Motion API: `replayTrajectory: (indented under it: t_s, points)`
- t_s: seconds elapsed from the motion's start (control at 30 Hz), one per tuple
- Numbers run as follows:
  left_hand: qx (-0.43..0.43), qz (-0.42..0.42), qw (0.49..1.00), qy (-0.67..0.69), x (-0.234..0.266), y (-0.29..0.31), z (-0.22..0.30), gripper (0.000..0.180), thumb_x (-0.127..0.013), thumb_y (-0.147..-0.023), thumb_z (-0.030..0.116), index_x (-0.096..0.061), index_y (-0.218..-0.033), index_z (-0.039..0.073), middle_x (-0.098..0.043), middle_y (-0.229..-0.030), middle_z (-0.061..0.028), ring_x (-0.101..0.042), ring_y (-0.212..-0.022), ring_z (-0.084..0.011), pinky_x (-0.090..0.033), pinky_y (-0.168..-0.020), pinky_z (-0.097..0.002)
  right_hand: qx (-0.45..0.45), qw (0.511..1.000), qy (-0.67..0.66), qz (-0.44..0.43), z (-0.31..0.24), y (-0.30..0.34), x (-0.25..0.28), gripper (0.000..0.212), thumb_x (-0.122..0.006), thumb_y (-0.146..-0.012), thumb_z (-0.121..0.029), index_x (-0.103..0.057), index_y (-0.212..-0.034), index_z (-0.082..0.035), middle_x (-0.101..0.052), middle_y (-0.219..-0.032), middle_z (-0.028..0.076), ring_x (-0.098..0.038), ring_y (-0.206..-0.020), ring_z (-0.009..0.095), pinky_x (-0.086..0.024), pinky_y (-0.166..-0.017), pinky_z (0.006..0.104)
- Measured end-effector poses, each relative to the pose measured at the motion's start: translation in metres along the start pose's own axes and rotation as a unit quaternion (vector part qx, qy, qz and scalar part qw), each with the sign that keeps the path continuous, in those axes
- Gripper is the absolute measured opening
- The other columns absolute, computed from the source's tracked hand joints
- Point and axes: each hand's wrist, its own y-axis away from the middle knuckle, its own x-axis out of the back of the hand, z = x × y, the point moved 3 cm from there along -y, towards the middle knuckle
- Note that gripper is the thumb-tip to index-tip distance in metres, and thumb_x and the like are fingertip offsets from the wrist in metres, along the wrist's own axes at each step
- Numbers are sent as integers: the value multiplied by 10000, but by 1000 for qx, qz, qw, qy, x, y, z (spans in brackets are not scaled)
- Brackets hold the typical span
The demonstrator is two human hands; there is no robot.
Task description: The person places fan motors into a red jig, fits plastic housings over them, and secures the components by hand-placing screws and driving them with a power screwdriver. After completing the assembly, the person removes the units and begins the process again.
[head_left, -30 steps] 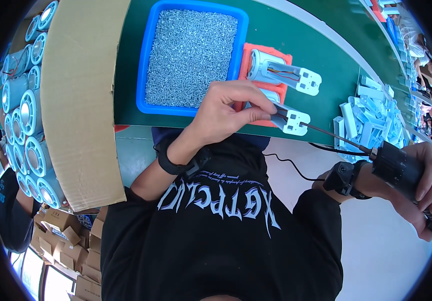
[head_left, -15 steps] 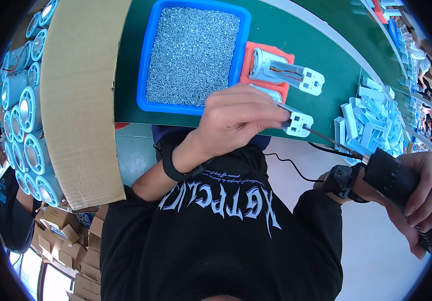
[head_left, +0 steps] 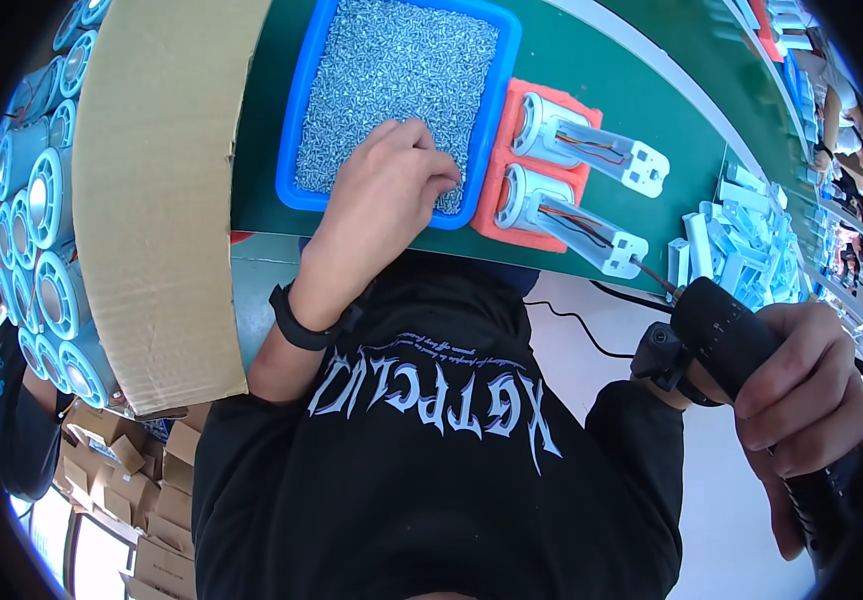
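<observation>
Gripping a black cylindrical power screwdriver (head_left: 726,335) in the right hand (head_left: 801,390), left hand (head_left: 391,180) at the screws

Surroundings: a rectangular blue plastic tray (head_left: 497,100) of small silver metal screws (head_left: 391,70) sits on the green worktable (head_left: 631,95). At its left stands a broad tan cardboard sheet (head_left: 166,200); beyond that, stacked pale cylindrical housings with ringed ends (head_left: 51,200). Right of the tray, an orange-red foam block (head_left: 491,195) cradles two white cylinders with pale channel-shaped arms and exposed wires, an upper one (head_left: 556,125) and a lower one (head_left: 541,195). Further right lies a heap of pale blue-white channel pieces (head_left: 741,245). A thin black cable (head_left: 586,325) hangs below the table edge.

Obstruction: the tray's raised right rim lies between left hand and foam block.

Grip: right fingers wrap the screwdriver body. Its shaft points left, tip at the end plate of the lower cylinder's arm; contact cannot be confirmed. Left thumb and fingertips are drawn together over the screws, near the tray's lower right corner; whether a screw is pinched cannot be told. Both wired cylinders rest clear of the left hand.
</observation>
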Motion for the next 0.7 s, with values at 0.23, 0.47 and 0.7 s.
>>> replayTrajectory:
  t_s: [0.23, 0.47, 0.7]
  points:
    - [-17, 68, 990, 120, 4, -3, 5, 32, -674, -725, 35, -655, -750, 34, -614, -753, -84, -611, -670, -260, -495, -595, -348, 4, 1000, -1, -5, -1, 1, -1, 152, -703, -745, -5, -556, -777, -19, -633, -687, 120, -625, -542, 175, -573, -562, 245]
    - [-23, 0, 946, 325, -21, -11, 35, 125, -688, -699, -66, -645, -783, 17, -657, -811, -79, -655, -740, -196, -511, -637, -286, -6, 1000, -7, 12, 8, -4, -1, 130, -667, -748, 43, -551, -772, -10, -632, -681, 123, -628, -541, 178, -572, -552, 244]
    - [-94, 106, 942, 306, -40, -5, 37, 161, -662, -716, -52, -609, -836, 42, -630, -799, -68, -614, -721, -230, -480, -658, -311, 21, 999, -30, 10, 9, 4, 6, 137, -630, -733, 103, -545, -731, -5, -634, -686, 128, -625, -535, 177, -571, -540, 245]
